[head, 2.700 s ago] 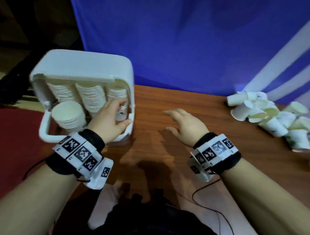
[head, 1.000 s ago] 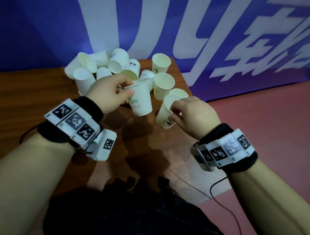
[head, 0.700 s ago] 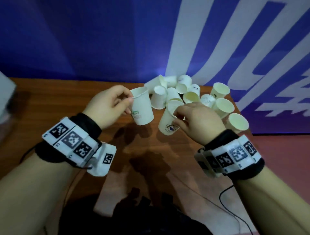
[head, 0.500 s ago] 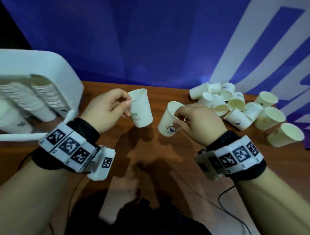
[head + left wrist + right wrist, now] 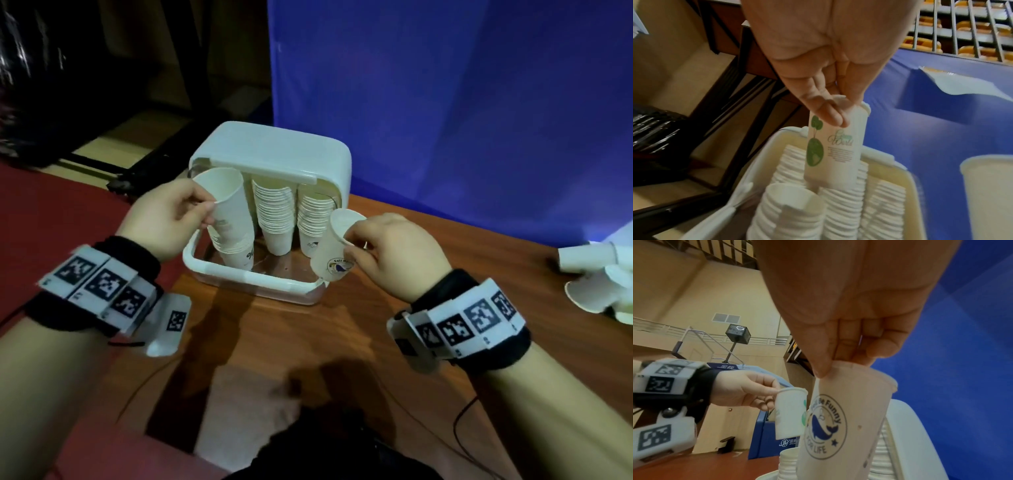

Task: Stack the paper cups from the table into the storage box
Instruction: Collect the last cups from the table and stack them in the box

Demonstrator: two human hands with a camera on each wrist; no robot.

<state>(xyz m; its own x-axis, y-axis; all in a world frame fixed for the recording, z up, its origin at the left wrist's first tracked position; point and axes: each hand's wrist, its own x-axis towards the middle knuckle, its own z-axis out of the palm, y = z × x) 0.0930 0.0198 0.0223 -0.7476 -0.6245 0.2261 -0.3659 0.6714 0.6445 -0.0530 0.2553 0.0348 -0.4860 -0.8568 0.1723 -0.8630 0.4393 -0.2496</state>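
Observation:
The white storage box [image 5: 274, 154] stands open toward me at the table's left end, with three stacks of paper cups [image 5: 275, 212] inside. My left hand [image 5: 205, 212] pinches the rim of a green-printed cup [image 5: 229, 205], held just above the left stack [image 5: 236, 253]; the left wrist view shows this cup [image 5: 834, 146] hanging over the stacks [image 5: 793, 211]. My right hand [image 5: 349, 240] pinches the rim of a whale-printed cup [image 5: 334, 253] at the box's front right corner, beside the right stack [image 5: 313, 219]. The right wrist view shows the whale cup [image 5: 844, 426] close up.
Several loose cups [image 5: 596, 274] lie on the wooden table [image 5: 376, 325] at the far right edge. A blue backdrop [image 5: 479, 102] rises behind the table. Red floor [image 5: 51, 212] lies left of the box. A thin cable [image 5: 462, 421] runs across the table's near part.
Both hands picked one cup each from the loose pile and carried them left to the box. The left cup now hangs over the left stack, the right cup by the front right corner.

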